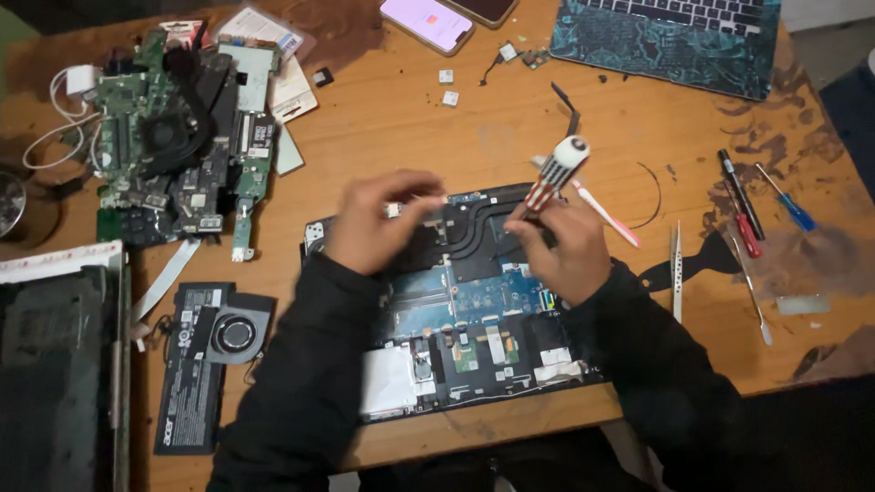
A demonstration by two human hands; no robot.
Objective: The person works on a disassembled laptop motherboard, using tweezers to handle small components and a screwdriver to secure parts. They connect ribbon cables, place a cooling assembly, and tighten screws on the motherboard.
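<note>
An opened laptop base (pixel 474 301) lies on the wooden table (pixel 492 128) in front of me, its blue circuit board and black heat pipes bare. My right hand (pixel 567 248) grips a screwdriver (pixel 554 173) with a red, white and black striped handle, tip down over the board's upper middle. My left hand (pixel 378 223) hovers over the base's upper left corner and pinches a small pale part between thumb and fingers; blur hides what it is. Both sleeves are black.
A stack of bare circuit boards (pixel 178 137) sits far left, a black battery with a fan (pixel 205 351) near left. Screwdrivers (pixel 743 205), tweezers (pixel 676 269) and a pink-tipped tool (pixel 606 214) lie right. A phone (pixel 427 20) and a patterned laptop (pixel 670 36) lie at the back.
</note>
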